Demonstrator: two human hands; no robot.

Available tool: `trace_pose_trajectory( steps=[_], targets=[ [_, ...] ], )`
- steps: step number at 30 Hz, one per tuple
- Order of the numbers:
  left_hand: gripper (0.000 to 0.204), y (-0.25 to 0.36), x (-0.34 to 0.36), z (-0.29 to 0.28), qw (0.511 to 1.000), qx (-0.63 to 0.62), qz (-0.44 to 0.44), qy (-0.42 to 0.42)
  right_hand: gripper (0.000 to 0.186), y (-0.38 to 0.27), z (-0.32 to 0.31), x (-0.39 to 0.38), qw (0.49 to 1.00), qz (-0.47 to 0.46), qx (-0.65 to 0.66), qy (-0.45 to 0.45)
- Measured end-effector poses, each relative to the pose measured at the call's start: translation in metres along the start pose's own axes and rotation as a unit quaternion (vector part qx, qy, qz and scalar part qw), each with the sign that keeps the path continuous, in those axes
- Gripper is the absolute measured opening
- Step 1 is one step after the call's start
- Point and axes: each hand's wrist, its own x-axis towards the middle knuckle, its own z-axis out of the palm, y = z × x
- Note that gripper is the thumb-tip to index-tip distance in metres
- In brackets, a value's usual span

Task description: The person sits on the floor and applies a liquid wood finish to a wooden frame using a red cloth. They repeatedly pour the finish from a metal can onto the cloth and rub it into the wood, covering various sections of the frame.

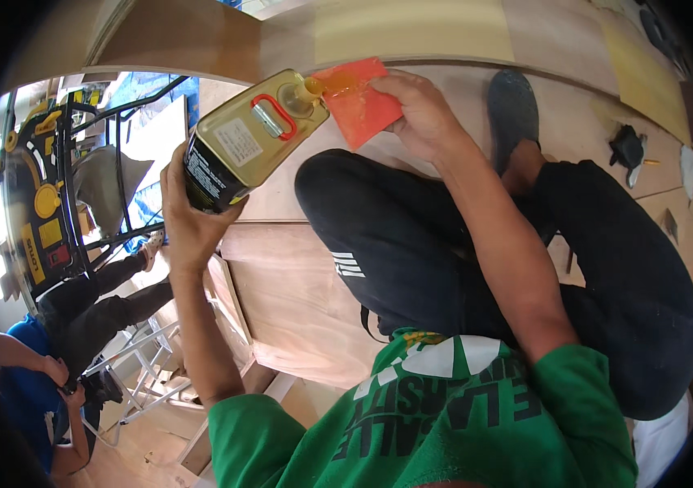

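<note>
My left hand (193, 215) is closed around the bottom end of a rectangular metal can (277, 150), gold on top with a dark printed side and a red-edged carrying handle (275, 116). The can is tipped so that its spout (312, 86) meets the edge of a flat orange-red sheet (365, 120). Amber liquid (341, 83) lies on that sheet just beside the spout. My right hand (421, 110) pinches the sheet's right side between thumb and fingers. Whether it is stiff or soft, I cannot tell.
Plywood panels (281, 285) surround my bent legs, with my dark shoe (513, 110) at upper right. A small black tool (627, 150) and a white cloth-like piece (690, 172) lie farther right. At left are a yellow-black machine (47, 199), a person in blue (25, 374) and a white metal frame (147, 366).
</note>
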Motion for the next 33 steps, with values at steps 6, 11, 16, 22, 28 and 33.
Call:
trace_pose_trajectory(
  steps=[6,11,16,22,28,33],
  targets=[
    [0.11,-0.041,-0.037,0.032,0.991,-0.057,-0.099,0.073,0.027,0.011,0.028,0.01,0.999,0.035,0.001,-0.011],
    [0.109,-0.047,-0.039,0.071,0.979,-0.105,-0.126,0.121,0.03,0.025,0.035,0.018,0.985,0.09,-0.073,-0.126],
    [0.112,-0.09,-0.045,0.12,0.917,-0.204,-0.192,0.285,0.035,0.01,0.075,0.042,0.996,0.001,-0.067,-0.066],
    [0.097,-0.139,-0.058,0.162,0.784,-0.25,-0.312,0.475,0.038,-0.015,0.133,0.112,0.923,-0.19,-0.318,-0.105],
    [0.117,-0.113,-0.072,0.18,0.851,-0.163,-0.409,0.287,0.027,0.013,0.209,0.176,0.743,-0.455,-0.47,0.142],
    [0.107,-0.08,-0.074,0.196,0.792,-0.26,-0.412,0.367,0.058,0.066,0.247,0.142,0.724,-0.552,-0.409,0.062]
  ],
)
